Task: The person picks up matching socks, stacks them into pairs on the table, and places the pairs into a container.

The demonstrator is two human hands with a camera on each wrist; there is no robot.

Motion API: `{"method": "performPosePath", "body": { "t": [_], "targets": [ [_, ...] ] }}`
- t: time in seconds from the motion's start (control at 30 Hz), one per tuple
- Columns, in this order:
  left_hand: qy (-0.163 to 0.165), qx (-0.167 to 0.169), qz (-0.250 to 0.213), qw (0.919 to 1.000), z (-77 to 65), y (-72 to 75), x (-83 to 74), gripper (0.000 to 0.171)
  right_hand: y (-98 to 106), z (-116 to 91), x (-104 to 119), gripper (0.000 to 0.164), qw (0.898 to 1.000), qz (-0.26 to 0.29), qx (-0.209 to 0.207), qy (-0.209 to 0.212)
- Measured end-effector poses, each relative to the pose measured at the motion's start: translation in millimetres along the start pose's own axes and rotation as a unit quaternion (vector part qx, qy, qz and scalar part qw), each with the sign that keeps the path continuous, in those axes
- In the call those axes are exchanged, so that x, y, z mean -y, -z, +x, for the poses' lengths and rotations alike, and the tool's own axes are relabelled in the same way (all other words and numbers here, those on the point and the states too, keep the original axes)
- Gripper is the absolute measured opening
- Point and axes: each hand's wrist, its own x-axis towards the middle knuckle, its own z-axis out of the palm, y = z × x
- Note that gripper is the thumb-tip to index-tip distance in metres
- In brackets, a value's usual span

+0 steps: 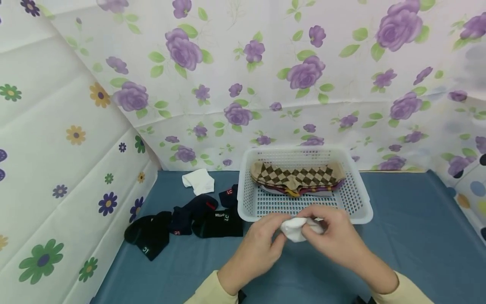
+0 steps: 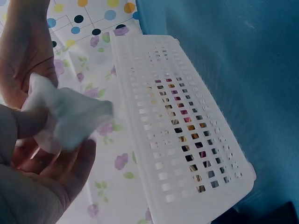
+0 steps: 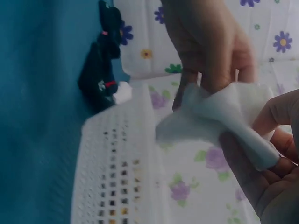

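Note:
In the head view a white sock [image 1: 294,230], bunched up, is held above the table just in front of the basket. My left hand [image 1: 260,238] pinches its left side between thumb and fingers. On the other side my right hand [image 1: 336,234] grips it with thumb and fingertips. The right wrist view shows the sock's fabric [image 3: 229,114] folded and stretched between both hands. Part of it is covered by fingers. A second white sock [image 1: 199,181] lies flat on the table, back left.
A white perforated plastic basket [image 1: 246,198] stands behind the hands, with brown argyle socks [image 1: 296,175] stacked inside. Several dark socks [image 1: 218,223] lie left of it on the blue tabletop [image 1: 402,236]. Flowered sheeting hangs at the back and sides.

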Motion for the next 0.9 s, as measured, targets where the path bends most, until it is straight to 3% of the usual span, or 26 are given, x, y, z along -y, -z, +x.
{"method": "performPosePath", "body": {
  "t": [0.1,0.27,0.43,0.53,0.67,0.8,0.9],
  "targets": [
    [0.0,-0.012,-0.01,0.9999,-1.0,-1.6,2.3,0.023,-9,-5,-3,0.03,1.0,-0.007,0.006,-0.014],
    [0.026,-0.038,0.001,0.9989,-2.1,0.3,7.3,0.012,-14,-15,-11,0.027,0.999,-0.025,0.027,-0.029],
    [0.041,-0.065,-0.016,0.9969,-0.9,4.9,8.2,0.013,-17,-20,-14,0.036,0.996,0.023,0.085,-0.031],
    [0.045,-0.071,-0.03,0.996,0.1,6.2,6.7,0.012,-19,-20,-11,0.034,0.992,0.069,0.098,-0.047],
    [0.051,-0.068,-0.041,0.9955,0.6,6.8,4.6,0.014,-22,-18,-9,0.034,0.984,0.119,0.097,-0.091],
    [0.054,-0.061,-0.04,0.9959,0.5,7.7,5.1,0.014,-25,-17,-9,0.041,0.983,0.12,0.074,-0.12],
    [0.06,-0.057,-0.043,0.9957,0.5,8.9,7.3,0.013,-23,-16,-12,0.033,0.983,0.123,0.055,-0.124]
  ]
}}
